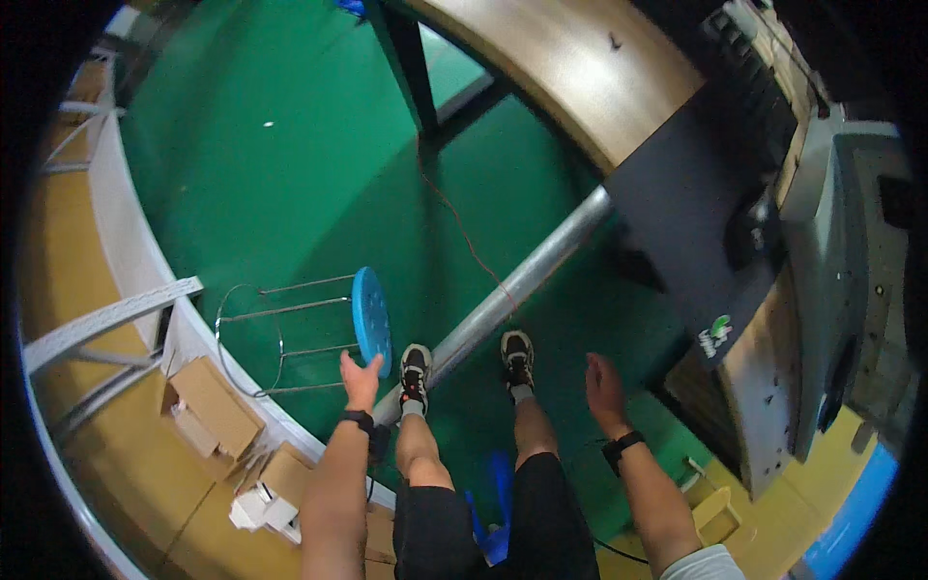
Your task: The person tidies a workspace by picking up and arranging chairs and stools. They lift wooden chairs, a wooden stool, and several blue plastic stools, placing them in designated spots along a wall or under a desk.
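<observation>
My left hand (361, 385), with a dark band on its wrist, is over the lower edge of a stool with a round blue seat (368, 319). The thumb and fingers are spread apart; whether they touch the stool is unclear. The stool appears to lie on its side, its thin metal legs (304, 310) and wire ring pointing left. My right hand (606, 394), also with a dark wristband, hangs with stretched fingers and holds nothing. Below it is the green floor (290, 193), and the desk stands to its right.
A metal pipe (522, 280) crosses the floor between my shoes, with a thin cable (454, 213) nearby. The wooden desk (580, 68) bears a black mat (667, 213), mouse, keyboard and monitor (851, 242). Cardboard boxes (217, 411) and white metal framing (116, 324) stand left.
</observation>
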A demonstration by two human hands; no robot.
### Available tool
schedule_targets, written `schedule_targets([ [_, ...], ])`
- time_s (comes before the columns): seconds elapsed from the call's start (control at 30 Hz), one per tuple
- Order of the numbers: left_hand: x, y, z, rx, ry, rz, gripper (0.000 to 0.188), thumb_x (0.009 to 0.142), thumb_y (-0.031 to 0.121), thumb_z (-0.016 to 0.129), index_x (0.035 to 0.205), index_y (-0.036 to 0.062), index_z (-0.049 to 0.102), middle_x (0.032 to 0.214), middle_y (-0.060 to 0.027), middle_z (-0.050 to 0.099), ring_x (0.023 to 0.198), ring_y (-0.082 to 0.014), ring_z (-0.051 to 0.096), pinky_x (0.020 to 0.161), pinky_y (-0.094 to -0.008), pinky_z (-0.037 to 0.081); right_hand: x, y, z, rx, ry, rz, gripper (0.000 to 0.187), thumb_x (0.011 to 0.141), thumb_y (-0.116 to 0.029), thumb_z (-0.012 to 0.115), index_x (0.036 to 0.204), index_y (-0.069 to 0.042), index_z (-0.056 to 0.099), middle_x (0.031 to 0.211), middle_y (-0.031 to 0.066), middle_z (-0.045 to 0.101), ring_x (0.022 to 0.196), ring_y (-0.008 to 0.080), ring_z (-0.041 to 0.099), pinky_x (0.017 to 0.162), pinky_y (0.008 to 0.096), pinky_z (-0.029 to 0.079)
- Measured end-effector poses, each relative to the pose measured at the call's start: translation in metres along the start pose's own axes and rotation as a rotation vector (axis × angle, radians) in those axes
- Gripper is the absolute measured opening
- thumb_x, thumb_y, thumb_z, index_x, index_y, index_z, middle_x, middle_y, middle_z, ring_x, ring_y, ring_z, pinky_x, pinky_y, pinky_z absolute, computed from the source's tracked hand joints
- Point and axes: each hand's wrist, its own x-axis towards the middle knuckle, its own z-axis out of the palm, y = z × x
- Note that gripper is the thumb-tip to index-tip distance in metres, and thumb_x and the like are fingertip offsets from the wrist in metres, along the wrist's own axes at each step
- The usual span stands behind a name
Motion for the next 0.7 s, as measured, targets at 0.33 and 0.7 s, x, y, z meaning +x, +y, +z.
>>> schedule_targets([
  [0.33, 0.142, -0.034, 0.027, -0.151, -0.397, 0.042, 0.075, 0.078, 0.025, 0.078, 0.133, -0.005, 0.036, 0.121, -0.0241, 0.057, 0.108, -0.0305, 0.058, 0.094, -0.0386, 0.046, -0.063, -0.04, 0.146, 0.064, 0.066, 0.306, 0.027, 0.094, -0.015, 0.049, 0.115, -0.003, 0.06, 0.103, 0.0185, 0.067, 0.094, 0.0365, 0.065, 0.081, 0.0406, 0.052],
  [0.7, 0.127, 0.016, 0.009, 0.096, -0.425, 0.171, 0.036, 0.08, 0.019, 0.072, 0.106, -0.0034, 0.064, 0.095, -0.0181, 0.071, 0.086, -0.0294, 0.069, 0.082, -0.0398, 0.052, -0.137, -0.16, 0.187, 0.314, -0.09, 0.431, 0.025, 0.095, -0.018, 0.05, 0.109, -0.002, 0.063, 0.096, 0.0161, 0.069, 0.089, 0.0314, 0.067, 0.08, 0.0372, 0.052],
])
